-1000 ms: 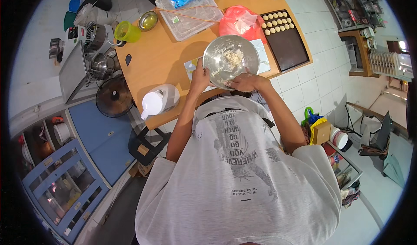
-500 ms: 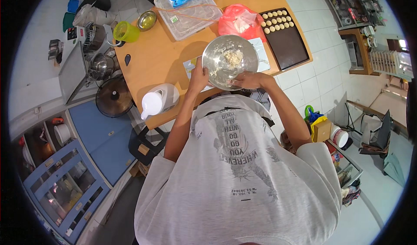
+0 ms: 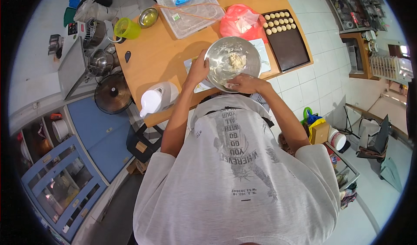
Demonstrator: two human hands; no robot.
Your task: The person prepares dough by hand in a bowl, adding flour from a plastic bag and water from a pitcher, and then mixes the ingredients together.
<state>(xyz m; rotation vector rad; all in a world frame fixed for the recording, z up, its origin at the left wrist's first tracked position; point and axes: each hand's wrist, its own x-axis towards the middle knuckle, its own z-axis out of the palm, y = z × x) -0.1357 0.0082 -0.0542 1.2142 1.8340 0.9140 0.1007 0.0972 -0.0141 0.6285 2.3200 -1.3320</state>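
Note:
A shiny steel mixing bowl (image 3: 213,73) stands near the table's front edge, its mouth tipped somewhat toward me. Inside lies a rough lump of pale dough (image 3: 237,61), with smears stuck to the wall around it. My left hand (image 3: 199,70) grips the bowl's left rim. Over the near right rim reaches my right hand (image 3: 245,83), its fingers bent together against the inner wall just below the dough. Whatever those fingertips pinch is too small to make out.
On the wooden table (image 3: 152,64), a dark baking tray (image 3: 289,51) holds rows of pale dough balls at the right. Around the bowl are a red plastic bag (image 3: 232,23), a clear lidded box (image 3: 191,19), a yellow-green jug (image 3: 127,28), a small metal bowl (image 3: 148,17) and a white pitcher (image 3: 152,101).
My right hand has shifted slightly left and down along the bowl's inner wall, fingers more curled. The dough sits slightly lower right. My left hand keeps its grip on the rim.

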